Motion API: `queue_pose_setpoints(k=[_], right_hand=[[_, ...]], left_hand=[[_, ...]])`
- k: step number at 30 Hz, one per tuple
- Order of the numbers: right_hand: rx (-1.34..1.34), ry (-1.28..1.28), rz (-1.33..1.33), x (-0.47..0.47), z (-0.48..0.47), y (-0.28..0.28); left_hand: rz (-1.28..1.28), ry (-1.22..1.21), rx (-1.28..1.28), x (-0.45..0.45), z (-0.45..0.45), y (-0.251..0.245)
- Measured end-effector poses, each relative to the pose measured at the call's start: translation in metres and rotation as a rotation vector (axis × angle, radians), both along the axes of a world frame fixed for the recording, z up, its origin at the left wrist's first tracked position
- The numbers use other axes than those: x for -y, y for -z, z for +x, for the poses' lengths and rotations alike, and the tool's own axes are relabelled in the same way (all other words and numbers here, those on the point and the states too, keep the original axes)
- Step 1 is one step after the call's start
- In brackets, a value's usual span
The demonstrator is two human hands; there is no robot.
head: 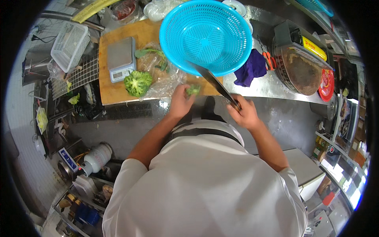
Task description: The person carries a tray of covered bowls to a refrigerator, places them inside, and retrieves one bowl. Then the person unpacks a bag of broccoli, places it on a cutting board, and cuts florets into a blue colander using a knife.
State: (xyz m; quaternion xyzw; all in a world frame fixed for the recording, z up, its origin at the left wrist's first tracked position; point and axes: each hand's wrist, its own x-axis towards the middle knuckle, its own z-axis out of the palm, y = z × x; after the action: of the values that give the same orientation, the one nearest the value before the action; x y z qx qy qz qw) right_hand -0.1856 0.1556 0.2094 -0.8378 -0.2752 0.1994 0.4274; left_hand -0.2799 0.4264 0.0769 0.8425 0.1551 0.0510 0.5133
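Note:
My left hand (180, 101) holds a small green broccoli piece (193, 89), blurred, in front of the board's near edge. My right hand (243, 112) grips the handle of a cleaver-like knife (215, 83), its blade pointing up and left to the near rim of a blue plastic colander (204, 41). Nothing shows in the colander. A broccoli head (138, 83) sits on the wooden cutting board (115, 93), left of my left hand. Beside it lie clear plastic film (168, 81) and a green stalk with leaves (151, 51).
A digital kitchen scale (120, 57) stands on the board. Right of the colander are a purple cloth (251, 68), orange-handled scissors (269, 60) and a large round chopping block (302, 72). A white plastic basket (70, 46) rests at the left over a wire rack (78, 78).

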Motion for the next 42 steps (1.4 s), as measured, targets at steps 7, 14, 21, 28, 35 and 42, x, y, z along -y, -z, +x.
queue_pose_setpoints(k=[7,14,21,28,35,42], right_hand=[[-0.02,-0.04,-0.189,0.039,-0.039,0.006],[-0.067,-0.056,-0.245,0.016,-0.033,0.022],[-0.086,-0.066,-0.282,0.004,-0.036,0.029],[-0.062,-0.09,-0.36,0.0,-0.035,0.029],[-0.008,-0.122,-0.434,-0.02,-0.038,0.039],[0.024,-0.1,-0.333,-0.036,-0.035,0.056]], left_hand=[[0.113,-0.084,0.13,0.009,0.009,0.028],[0.115,-0.172,0.167,0.013,0.01,0.027],[0.048,-0.243,0.16,0.015,0.012,0.038],[0.022,-0.248,0.182,0.013,0.014,0.043],[0.179,-0.192,0.223,0.007,0.013,0.039],[0.144,-0.201,0.207,0.01,0.014,0.038]])
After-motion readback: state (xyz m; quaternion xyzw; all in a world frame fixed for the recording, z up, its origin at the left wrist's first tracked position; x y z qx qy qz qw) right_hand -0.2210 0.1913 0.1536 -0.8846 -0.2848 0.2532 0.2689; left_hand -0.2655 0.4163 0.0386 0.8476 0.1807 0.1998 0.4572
